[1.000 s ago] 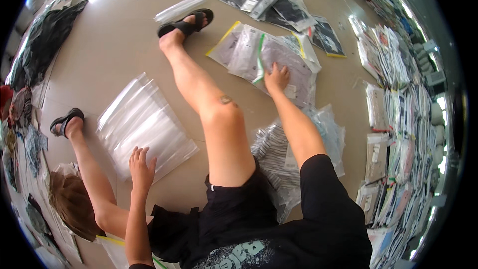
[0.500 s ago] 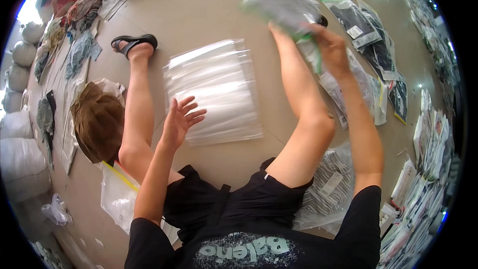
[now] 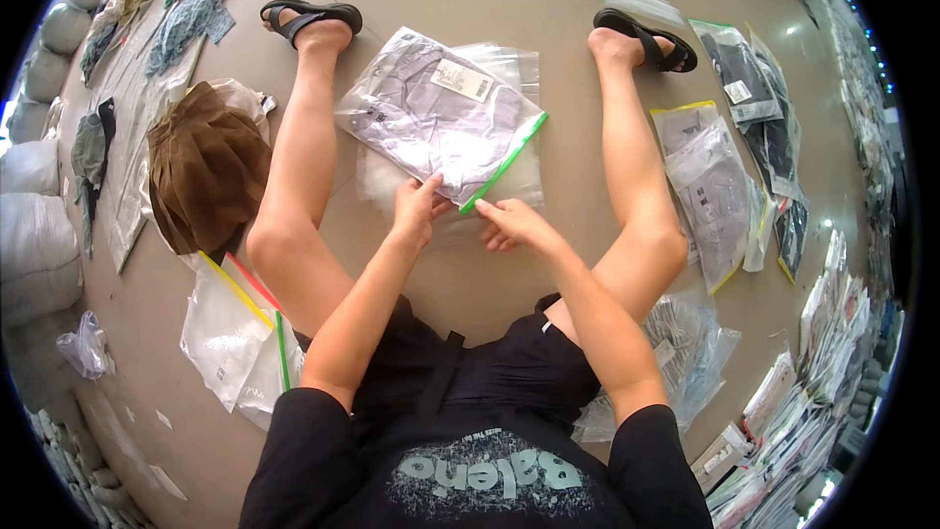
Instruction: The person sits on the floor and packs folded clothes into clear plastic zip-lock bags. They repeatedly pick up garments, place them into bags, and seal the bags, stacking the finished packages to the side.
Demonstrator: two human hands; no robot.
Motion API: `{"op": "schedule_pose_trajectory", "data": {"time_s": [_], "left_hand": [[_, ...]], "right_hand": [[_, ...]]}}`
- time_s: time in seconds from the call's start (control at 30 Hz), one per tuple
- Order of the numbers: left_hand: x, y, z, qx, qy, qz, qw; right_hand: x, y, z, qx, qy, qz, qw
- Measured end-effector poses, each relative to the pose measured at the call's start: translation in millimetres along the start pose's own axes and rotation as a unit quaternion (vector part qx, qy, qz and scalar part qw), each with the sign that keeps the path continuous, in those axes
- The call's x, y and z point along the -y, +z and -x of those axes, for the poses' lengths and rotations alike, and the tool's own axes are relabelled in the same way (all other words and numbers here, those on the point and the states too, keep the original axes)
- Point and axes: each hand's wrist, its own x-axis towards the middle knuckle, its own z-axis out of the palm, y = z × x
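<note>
A clear zip bag (image 3: 392, 78) with a green slider strip holds a folded pale lilac-grey garment with a white tag. It lies tilted between my legs, over a stack of clear plastic sheets or bags (image 3: 382, 181). My left hand (image 3: 419, 211) is closed on the bag's near edge, thumb on top. At the near end of the green strip, my right hand (image 3: 514, 225) pinches the bag's corner between thumb and forefinger, its other fingers curled beneath.
Left of my leg are a brown pleated garment (image 3: 208, 171) and zip bags with coloured strips (image 3: 230, 333). Bagged garments (image 3: 710, 196) lie right of my other leg, a bagged striped one (image 3: 676, 333) by my hip. Stacked packages (image 3: 822, 333) line the right side; white bundles (image 3: 39, 245) line the left.
The green-strip bag has come from over my right leg to the middle, onto the clear stack. My right hand moved in with it, and my left hand has closed on its edge.
</note>
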Motion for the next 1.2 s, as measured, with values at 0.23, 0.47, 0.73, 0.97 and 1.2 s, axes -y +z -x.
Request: {"op": "schedule_pose_trajectory", "data": {"time_s": [0.23, 0.47, 0.73, 0.97, 1.2], "left_hand": [[30.3, 7.8, 27.6, 0.11, -0.11, -0.156, 0.975], [54.9, 13.4, 25.2, 0.075, 0.053, -0.268, 0.959], [41.7, -25.2, 57.1, 0.093, 0.03, -0.481, 0.871], [-0.9, -29.6, 87.4, 0.096, 0.139, -0.765, 0.622], [27.9, 18.5, 53.2, 0.083, 0.423, -0.714, 0.551]], "right_hand": [[-20.7, 20.0, -22.5, -0.004, -0.094, -0.189, 0.977], [-41.0, 26.9, -28.2, -0.006, -0.086, -0.259, 0.962], [-44.0, -68.5, -76.0, -0.295, -0.12, -0.134, 0.938], [-40.0, -92.3, -66.0, -0.295, -0.093, -0.209, 0.928], [-30.2, -74.5, -47.3, -0.317, -0.117, -0.252, 0.907]]}}
